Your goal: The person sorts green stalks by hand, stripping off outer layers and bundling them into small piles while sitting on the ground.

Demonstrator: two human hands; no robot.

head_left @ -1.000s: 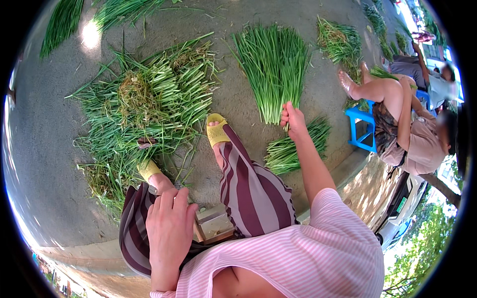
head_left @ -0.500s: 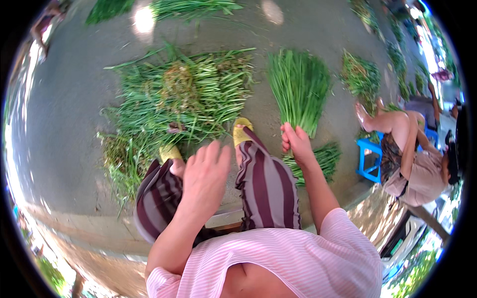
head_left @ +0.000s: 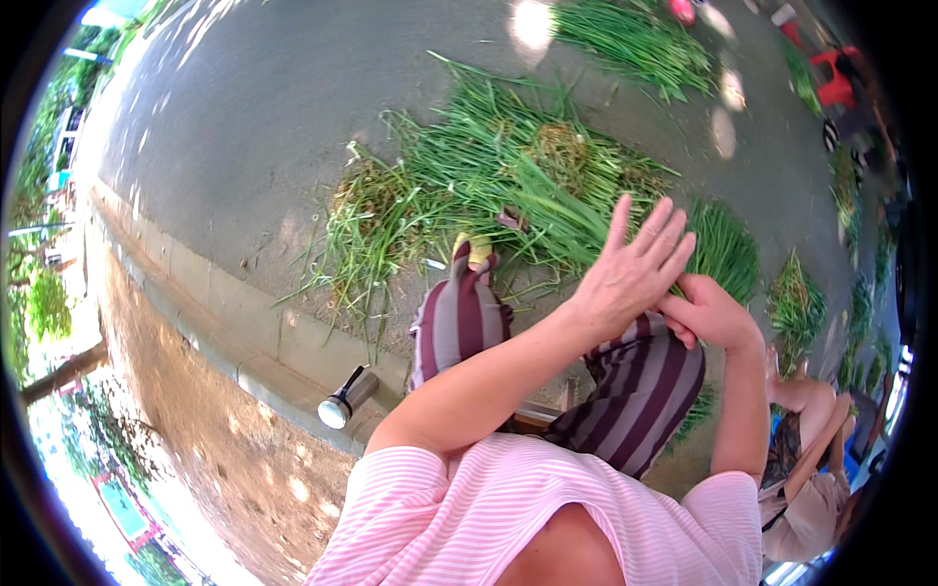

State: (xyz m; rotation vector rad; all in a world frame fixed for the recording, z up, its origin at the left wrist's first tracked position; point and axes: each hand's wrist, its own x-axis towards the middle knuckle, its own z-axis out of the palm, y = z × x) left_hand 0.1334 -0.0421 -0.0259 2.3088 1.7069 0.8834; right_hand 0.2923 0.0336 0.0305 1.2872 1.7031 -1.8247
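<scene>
My left hand [head_left: 640,262] is open, its fingers spread flat, palm down. Beneath it runs a bunch of chives [head_left: 559,198], its long green leaves pointing away to the left over the pile. My right hand [head_left: 715,314] is closed beside it, with green stalks showing at its fingers; the grip itself is partly hidden. Loose chives [head_left: 469,146] lie in a wide pile on the ground ahead, with yellowed trimmings [head_left: 560,148] on top. A fanned bundle of chives [head_left: 725,244] lies just beyond my right hand.
A silver cylindrical flask [head_left: 350,393] lies by the concrete kerb [head_left: 259,376] at the left. More chives [head_left: 635,44] lie farther off, and a heap of trimmings [head_left: 796,303] at the right. Another person [head_left: 806,439] sits at the lower right. A red stool [head_left: 835,78] stands at the far right.
The view has swung left, so the pile appears farther right. My hands have come together, the left spreading its fingers over a chive bunch at the right hand.
</scene>
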